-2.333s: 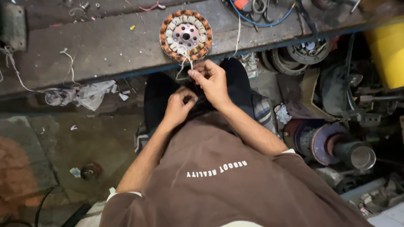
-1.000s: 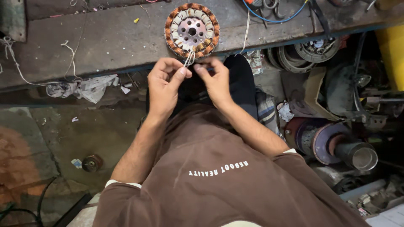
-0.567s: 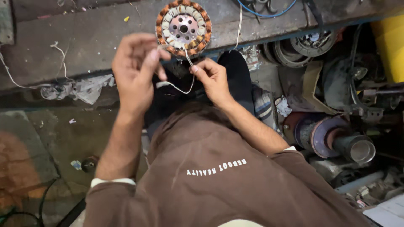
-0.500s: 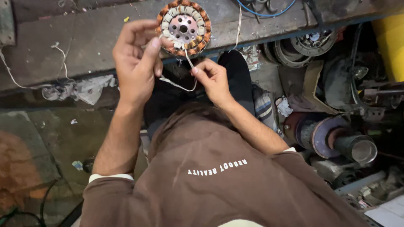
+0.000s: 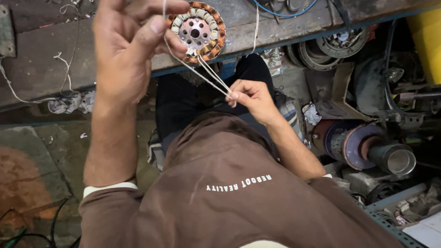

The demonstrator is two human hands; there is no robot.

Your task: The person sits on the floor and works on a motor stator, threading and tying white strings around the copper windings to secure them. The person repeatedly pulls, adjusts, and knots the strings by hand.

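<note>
1. Stator (image 5: 196,33), round, with copper-coloured windings around a pale slotted core and a pinkish hub with bolt holes, lies flat at top centre of the frame on the grey wooden bench (image 5: 46,69), close to the bench's front edge.
2. White string (image 5: 202,76) runs from the stator's lower rim down and right to the right hand; a further strand goes up and left to the left hand. Long axis of the taut strands is diagonal, upper left to lower right.
3. Left hand (image 5: 126,50) is raised in the upper left of the frame, thumb and forefinger pinched shut on the string beside the stator; the other fingers are loosely spread.
4. Right hand (image 5: 252,98) sits at centre frame, below the stator and above the lap, fingertips closed on the string's lower end.
5. Signs and packages: white block lettering runs across the chest of the brown shirt (image 5: 239,183), lower centre. A yellow container (image 5: 425,39) stands at the upper right edge. Pale paper or a printed sheet (image 5: 425,232) lies at the lower right corner; too little of it shows to tell more.
6. Loose white string scraps and crumpled cloth (image 5: 69,103) lie on the bench at left.
7. A blue cable (image 5: 287,11) curls on the bench at top right of centre.
8. A motor part with a metal cylinder (image 5: 390,158) lies at the right, among other round motor pieces.
</note>
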